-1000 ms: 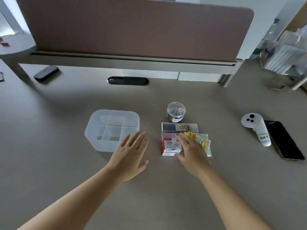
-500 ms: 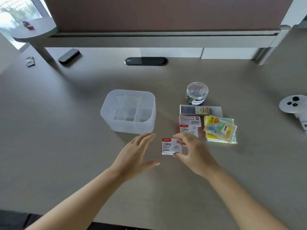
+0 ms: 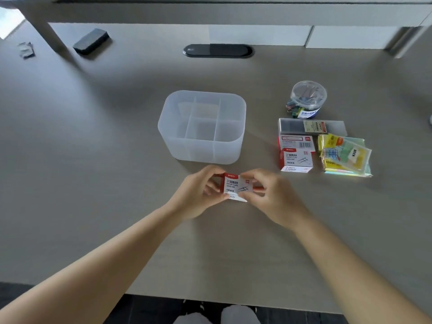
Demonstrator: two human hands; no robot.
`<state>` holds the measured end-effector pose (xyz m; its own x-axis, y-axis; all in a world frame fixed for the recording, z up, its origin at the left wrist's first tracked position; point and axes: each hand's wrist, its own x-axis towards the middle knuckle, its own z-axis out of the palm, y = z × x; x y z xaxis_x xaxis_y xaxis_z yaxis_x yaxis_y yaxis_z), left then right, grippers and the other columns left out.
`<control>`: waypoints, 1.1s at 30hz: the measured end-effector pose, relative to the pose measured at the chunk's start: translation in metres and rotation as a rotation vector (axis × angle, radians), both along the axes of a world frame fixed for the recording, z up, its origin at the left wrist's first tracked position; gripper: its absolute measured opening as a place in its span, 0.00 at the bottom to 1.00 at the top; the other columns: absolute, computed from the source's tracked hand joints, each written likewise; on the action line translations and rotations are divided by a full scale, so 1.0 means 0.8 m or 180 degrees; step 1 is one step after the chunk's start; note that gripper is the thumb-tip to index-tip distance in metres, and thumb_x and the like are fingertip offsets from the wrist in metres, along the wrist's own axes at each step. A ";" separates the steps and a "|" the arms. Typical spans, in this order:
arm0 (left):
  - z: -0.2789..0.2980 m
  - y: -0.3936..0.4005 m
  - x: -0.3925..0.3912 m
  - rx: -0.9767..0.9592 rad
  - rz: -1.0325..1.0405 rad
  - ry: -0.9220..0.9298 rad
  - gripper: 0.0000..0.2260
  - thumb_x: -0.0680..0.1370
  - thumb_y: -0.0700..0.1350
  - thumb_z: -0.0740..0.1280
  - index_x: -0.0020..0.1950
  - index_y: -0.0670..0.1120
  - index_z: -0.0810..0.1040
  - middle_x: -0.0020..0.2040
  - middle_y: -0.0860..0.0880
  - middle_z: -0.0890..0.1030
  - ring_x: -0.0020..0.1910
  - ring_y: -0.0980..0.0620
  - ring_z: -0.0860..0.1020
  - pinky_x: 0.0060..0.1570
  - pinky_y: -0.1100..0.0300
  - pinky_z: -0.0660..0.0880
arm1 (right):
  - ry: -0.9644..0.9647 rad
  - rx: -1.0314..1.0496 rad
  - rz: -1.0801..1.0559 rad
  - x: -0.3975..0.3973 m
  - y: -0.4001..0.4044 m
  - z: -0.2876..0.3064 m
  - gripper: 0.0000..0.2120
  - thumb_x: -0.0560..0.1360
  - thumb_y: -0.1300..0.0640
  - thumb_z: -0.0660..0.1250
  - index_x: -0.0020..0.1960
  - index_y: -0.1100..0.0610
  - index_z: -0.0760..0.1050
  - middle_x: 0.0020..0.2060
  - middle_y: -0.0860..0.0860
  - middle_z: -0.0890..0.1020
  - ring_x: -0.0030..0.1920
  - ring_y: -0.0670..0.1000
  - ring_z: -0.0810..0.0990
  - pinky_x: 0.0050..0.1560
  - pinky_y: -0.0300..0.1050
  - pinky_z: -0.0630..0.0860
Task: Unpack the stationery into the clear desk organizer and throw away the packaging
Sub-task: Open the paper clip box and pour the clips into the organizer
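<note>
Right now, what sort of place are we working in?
Probably an office workstation: a grey desk with a cable port, a divider rail along the back, and boxed stationery beside a clear organizer.

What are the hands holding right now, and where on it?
A paper clip box: left hand grips its left end, right hand its right end.

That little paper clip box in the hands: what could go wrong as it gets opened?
Both hands, left and right, grip the paper clip box above bare desk, short of the clear organizer. If it pops open there, clips may scatter on the desk. A wide sweep of the right arm might also nudge the boxes beside it.
</note>
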<state>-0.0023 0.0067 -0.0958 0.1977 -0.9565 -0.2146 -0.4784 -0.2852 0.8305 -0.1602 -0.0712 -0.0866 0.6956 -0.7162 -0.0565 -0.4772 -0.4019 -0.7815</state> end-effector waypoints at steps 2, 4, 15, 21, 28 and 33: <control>0.000 0.000 0.004 0.0140 0.0040 0.0390 0.17 0.70 0.36 0.69 0.52 0.53 0.70 0.46 0.62 0.76 0.35 0.63 0.78 0.47 0.59 0.75 | 0.0086 -0.0080 0.0045 0.004 -0.002 0.003 0.17 0.71 0.61 0.68 0.59 0.63 0.74 0.54 0.59 0.80 0.53 0.56 0.78 0.56 0.50 0.76; 0.000 0.000 0.007 0.0202 0.0071 0.0642 0.19 0.70 0.34 0.68 0.48 0.57 0.69 0.47 0.60 0.77 0.35 0.61 0.80 0.48 0.57 0.77 | 0.0149 -0.0271 0.0165 0.005 -0.003 0.005 0.17 0.71 0.62 0.68 0.59 0.63 0.74 0.53 0.59 0.80 0.52 0.57 0.79 0.55 0.52 0.76; 0.002 -0.005 0.010 0.0177 0.0067 0.0858 0.22 0.68 0.33 0.71 0.59 0.46 0.74 0.47 0.52 0.80 0.35 0.64 0.79 0.47 0.63 0.76 | 0.0608 -0.1638 0.0717 0.017 -0.006 0.004 0.18 0.64 0.55 0.56 0.44 0.61 0.80 0.28 0.53 0.83 0.25 0.54 0.79 0.20 0.39 0.72; 0.003 -0.008 0.018 0.0079 0.0003 0.0787 0.21 0.67 0.34 0.71 0.46 0.60 0.74 0.45 0.58 0.80 0.42 0.53 0.80 0.48 0.58 0.78 | 0.0283 -0.1805 0.0660 0.020 -0.005 0.003 0.16 0.65 0.59 0.56 0.43 0.63 0.80 0.27 0.53 0.83 0.23 0.54 0.77 0.20 0.39 0.72; -0.006 -0.002 0.040 -0.0097 -0.0215 0.0718 0.19 0.66 0.33 0.72 0.54 0.47 0.77 0.44 0.52 0.81 0.44 0.54 0.81 0.50 0.60 0.78 | 0.0193 -0.2029 0.0730 0.035 -0.002 -0.004 0.15 0.66 0.59 0.55 0.38 0.62 0.80 0.26 0.55 0.82 0.23 0.55 0.77 0.21 0.42 0.73; -0.012 0.001 0.051 -0.0470 -0.0385 0.0376 0.21 0.65 0.34 0.74 0.55 0.46 0.76 0.40 0.58 0.77 0.39 0.64 0.77 0.44 0.75 0.74 | 0.0030 -0.1856 0.0656 0.040 0.001 -0.007 0.17 0.67 0.56 0.56 0.45 0.62 0.81 0.33 0.59 0.85 0.29 0.59 0.80 0.29 0.49 0.78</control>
